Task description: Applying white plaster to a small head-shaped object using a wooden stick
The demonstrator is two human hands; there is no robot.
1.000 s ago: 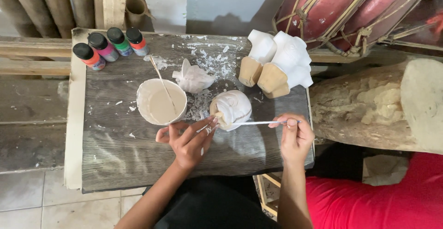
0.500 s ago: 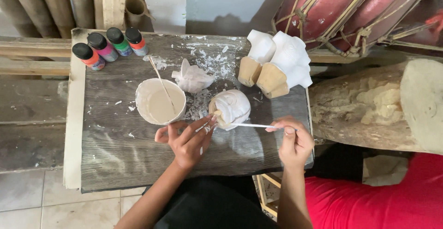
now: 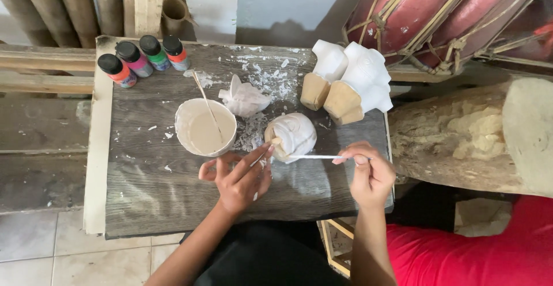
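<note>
We steady the white carving (image 3: 292,136) with left hand (image 3: 239,176) fingers pinched on its edge, right hand (image 3: 371,173) fingers closed around the brush (image 3: 317,157), paint bowl (image 3: 205,127) just left.

A dark grey wooden board (image 3: 173,205) with a pale strip along its left edge, serving as table top. At the far left corner, four small paint bottles (image 3: 141,58) with black caps, standing in a row. Near the middle, a white bowl (image 3: 205,127) of pale paint with a thin stick (image 3: 206,104) leaning inside. Just beside it, a crumpled white cloth (image 3: 244,97) among white flakes. In front, a white painted carving (image 3: 292,136). At the far right, two bigger white carvings (image 3: 351,81) with bare wooden ends, touching each other.
</note>
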